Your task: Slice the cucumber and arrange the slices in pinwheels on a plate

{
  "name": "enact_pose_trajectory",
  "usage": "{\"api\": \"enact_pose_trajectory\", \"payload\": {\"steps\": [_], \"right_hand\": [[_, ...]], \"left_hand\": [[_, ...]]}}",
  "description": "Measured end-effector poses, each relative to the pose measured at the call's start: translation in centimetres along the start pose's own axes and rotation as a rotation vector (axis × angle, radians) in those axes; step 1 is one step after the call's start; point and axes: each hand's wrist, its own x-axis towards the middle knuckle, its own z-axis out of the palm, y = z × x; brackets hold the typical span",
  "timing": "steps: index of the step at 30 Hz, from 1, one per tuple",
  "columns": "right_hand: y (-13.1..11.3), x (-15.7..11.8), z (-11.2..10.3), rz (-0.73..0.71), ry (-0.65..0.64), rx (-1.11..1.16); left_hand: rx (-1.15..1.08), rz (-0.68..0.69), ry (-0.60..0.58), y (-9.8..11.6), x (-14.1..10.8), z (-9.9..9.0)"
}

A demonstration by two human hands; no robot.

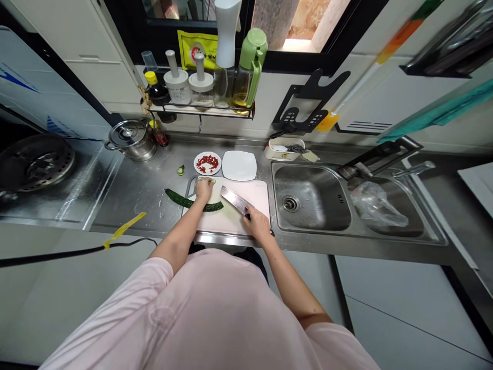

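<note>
My right hand grips the dark handle of a kitchen cleaver, its broad blade angled up and left over the white cutting board. Near the board's far left edge, my left hand has its fingers curled together, and pale green bits of cucumber show at the fingertips. A long dark green cucumber lies across the board's left edge, partly under my left wrist, its left end out on the steel counter. A small cucumber end rests on the counter beyond it.
Behind the board sit a plate of chopped red pieces and a white square plate. A double sink is at right, with a plastic bag. At left stand a steel pot and a wok. A condiment rack hangs above.
</note>
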Motion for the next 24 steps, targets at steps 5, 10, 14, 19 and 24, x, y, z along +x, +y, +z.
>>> {"api": "enact_pose_trajectory", "payload": {"steps": [5,10,14,19,24], "right_hand": [[0.0,0.1,-0.4,0.014,0.001,0.0],[-0.1,0.3,-0.5,0.029,-0.006,0.019],[-0.3,0.6,-0.4,0.095,-0.052,0.001],[-0.3,0.9,0.0,0.115,-0.097,-0.02],[-0.1,1.1,0.4,0.069,-0.106,-0.029]], "left_hand": [[0.015,-0.003,0.01,0.0,0.1,-0.1],[0.006,-0.01,0.02,0.1,-0.2,-0.6],[-0.017,0.017,0.035,0.3,-1.0,-1.2],[-0.043,0.065,0.029,0.5,-2.5,-1.4],[-0.076,0.107,0.044,0.6,-4.3,-1.7]]}}
